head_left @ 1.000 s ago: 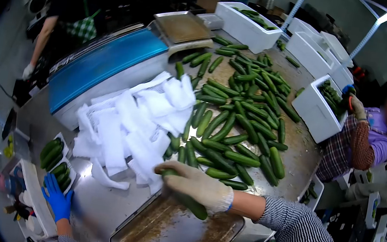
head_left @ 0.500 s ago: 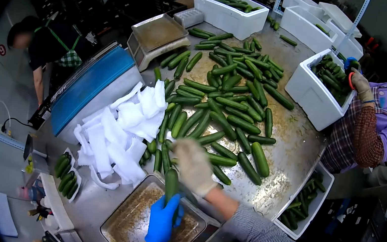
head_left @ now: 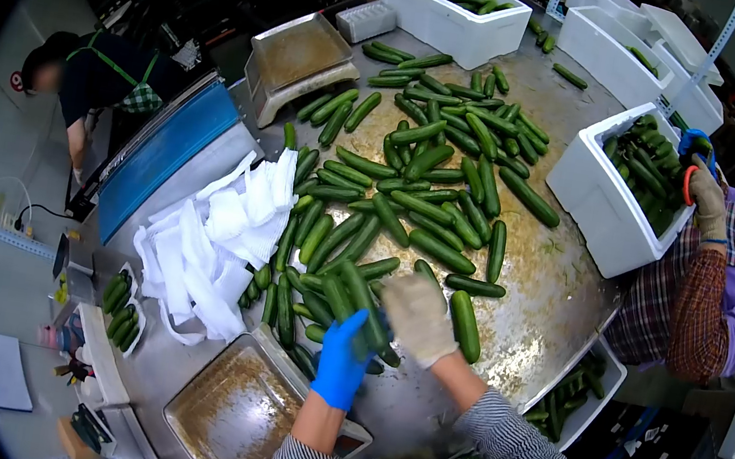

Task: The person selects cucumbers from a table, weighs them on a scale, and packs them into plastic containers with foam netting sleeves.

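Note:
Dark green cucumbers [head_left: 445, 252] lie in a loose heap over the metal table [head_left: 519, 328]. My left hand [head_left: 341, 359], in a blue glove, is closed around cucumbers [head_left: 346, 298] at the near edge of the heap. Just to its right is my right hand [head_left: 421, 318], in a cream work glove, low over the heap; its fingers are blurred. A pile of white foam nets [head_left: 218, 241] sits left of the heap. Nearest me is a scale with a stained metal tray [head_left: 231, 409] holding nothing.
Two packed trays of cucumbers [head_left: 123, 326] lie at the left. A second scale [head_left: 299, 53], a blue-topped machine [head_left: 168, 162] and a white foam box [head_left: 455, 24] stand farther back. A co-worker [head_left: 725, 283] holds red-handled scissors at a foam box [head_left: 621, 187] on the right.
My left hand went from the packed trays, past the near scale, to the heap. My right hand, which held a cucumber over the scale, moved forward to the heap.

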